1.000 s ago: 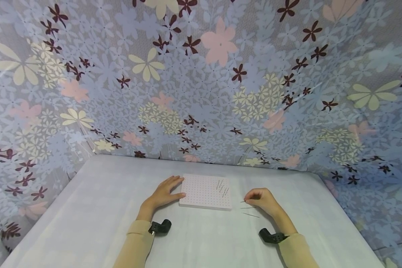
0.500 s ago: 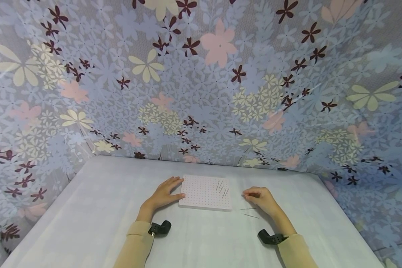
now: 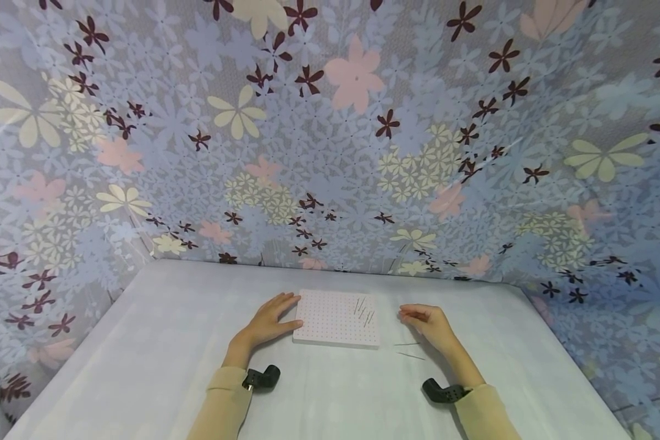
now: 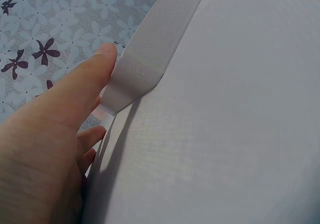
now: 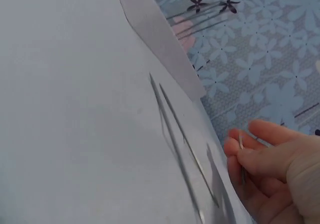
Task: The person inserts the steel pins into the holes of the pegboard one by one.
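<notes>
A square white board (image 3: 330,330) with rows of pinkish dots lies mid-table. My left hand (image 3: 266,321) rests at its left side, fingers spread and the fingertips and thumb touching its edge. In the left wrist view the thumb (image 4: 95,79) lies along the board's side wall (image 4: 145,44). Several thin needles (image 3: 365,312) stand in the board's right part, leaning. To the right of the board, my right hand (image 3: 431,324) pinches a thin metal needle (image 5: 242,159) between thumb and fingers, just above the table. Two more needles (image 5: 174,144) lie on the cloth near it.
A pale cloth covers the table (image 3: 330,397). Behind it rises a flower-patterned wall covering (image 3: 330,153). Black wrist cameras (image 3: 264,376) sit on both wrists, close over the tabletop.
The needle at my right fingertips has come up off the table, and the right hand has shifted slightly away from the two left lying. My left hand stays at the board's edge.
</notes>
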Demonstrator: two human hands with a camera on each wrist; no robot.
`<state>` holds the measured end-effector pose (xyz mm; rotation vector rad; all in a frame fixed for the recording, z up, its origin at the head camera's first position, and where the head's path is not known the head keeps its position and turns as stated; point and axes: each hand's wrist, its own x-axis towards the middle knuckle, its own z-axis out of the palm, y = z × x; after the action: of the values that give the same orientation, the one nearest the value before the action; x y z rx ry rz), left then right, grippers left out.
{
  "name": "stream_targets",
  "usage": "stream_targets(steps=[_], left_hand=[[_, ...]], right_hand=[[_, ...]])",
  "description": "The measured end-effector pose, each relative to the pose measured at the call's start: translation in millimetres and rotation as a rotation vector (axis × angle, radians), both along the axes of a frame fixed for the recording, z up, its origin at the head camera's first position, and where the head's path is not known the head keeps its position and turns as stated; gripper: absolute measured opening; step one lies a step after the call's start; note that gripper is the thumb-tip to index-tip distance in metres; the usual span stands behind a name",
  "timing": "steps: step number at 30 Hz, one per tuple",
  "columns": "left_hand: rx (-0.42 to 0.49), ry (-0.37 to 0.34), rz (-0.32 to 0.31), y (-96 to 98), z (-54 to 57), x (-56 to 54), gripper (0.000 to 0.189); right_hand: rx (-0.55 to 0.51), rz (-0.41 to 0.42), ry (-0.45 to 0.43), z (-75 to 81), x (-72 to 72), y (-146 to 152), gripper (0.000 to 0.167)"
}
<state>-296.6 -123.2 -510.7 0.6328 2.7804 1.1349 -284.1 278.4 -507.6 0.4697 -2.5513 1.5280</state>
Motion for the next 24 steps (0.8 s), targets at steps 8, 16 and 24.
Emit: stream_targets(steps=[8, 16, 24], left_hand=[[0.001, -0.002, 0.004, -0.7, -1.5, 0.6, 0.066], [-0.002, 0.004, -0.001, -1.9, -0.4, -0.3, 0.066], [0.004, 0.002, -0.005, -1.5, 0.6, 0.4, 0.066]], right_hand=[[-0.027, -0.026, 0.072, 4.3, 1.1, -9, 0.021], [-0.167, 0.041, 0.064, 6.7, 1.5, -22, 0.026], [-0.204, -0.037, 0.036, 9.1, 4.8, -39, 0.019]])
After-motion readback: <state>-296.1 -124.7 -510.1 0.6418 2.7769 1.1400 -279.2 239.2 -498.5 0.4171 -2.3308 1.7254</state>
